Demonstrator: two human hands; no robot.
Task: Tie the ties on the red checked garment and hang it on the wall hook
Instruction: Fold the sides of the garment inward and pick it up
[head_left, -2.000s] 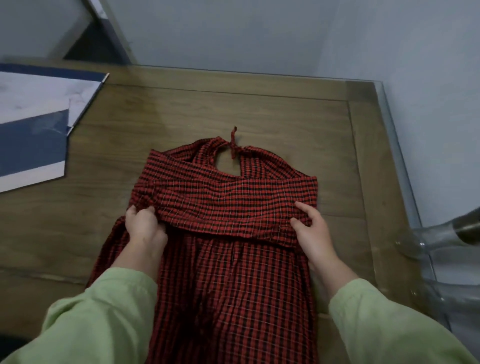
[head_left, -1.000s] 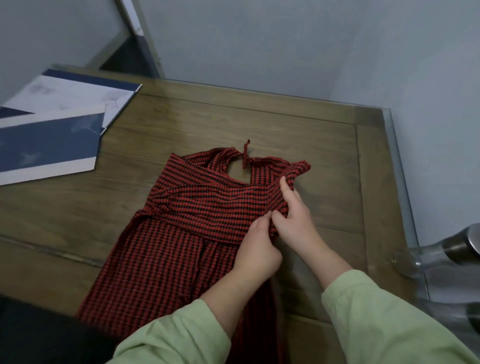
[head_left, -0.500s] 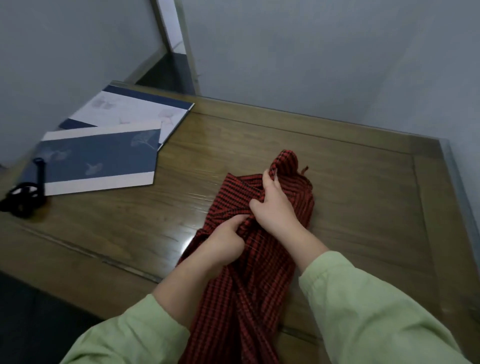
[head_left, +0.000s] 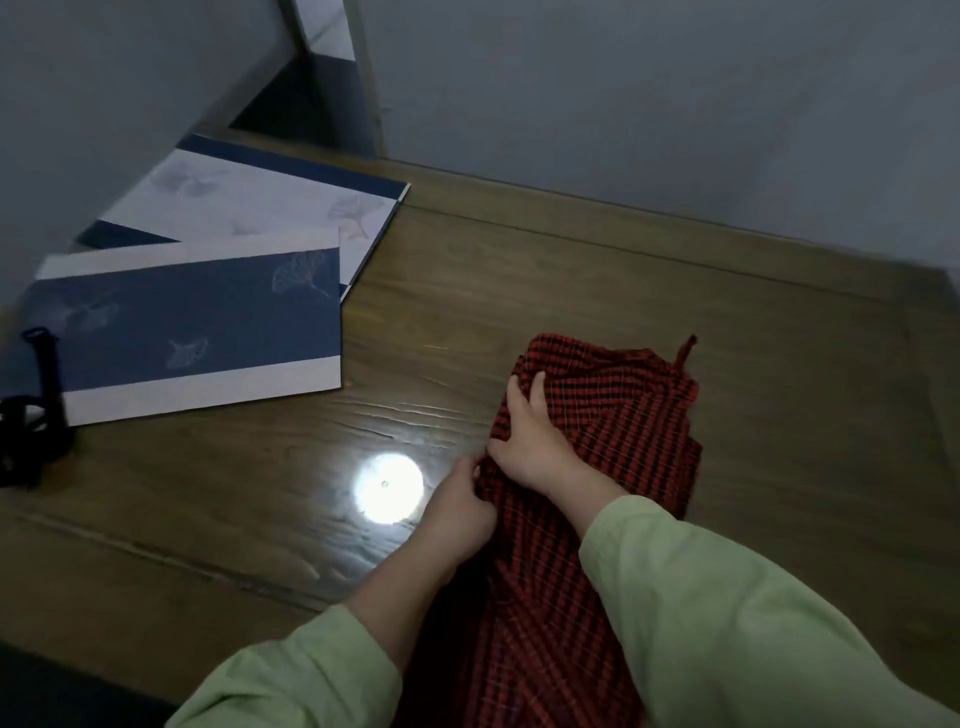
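The red checked garment (head_left: 628, 415) lies bunched into a narrow bundle on the wooden table (head_left: 260, 519), trailing off the near edge. A thin red tie end (head_left: 684, 351) sticks up at its far right corner. My right hand (head_left: 535, 441) grips the gathered cloth on the bundle's left side, fingers curled over the fabric. My left hand (head_left: 457, 512) pinches the garment's left edge just below and left of the right hand. Both arms wear pale green sleeves. No wall hook is in view.
Two blue and white boards (head_left: 208, 291) with leaf prints lie overlapping at the table's far left. A black strapped object (head_left: 31, 405) sits at the left edge. A bright round light reflection (head_left: 387, 488) shines on the tabletop. Grey walls close in behind and to the right.
The garment went from lying spread flat to being gathered into a bundle. Both hands moved together onto its left side. My view swung left, showing more of the boards.
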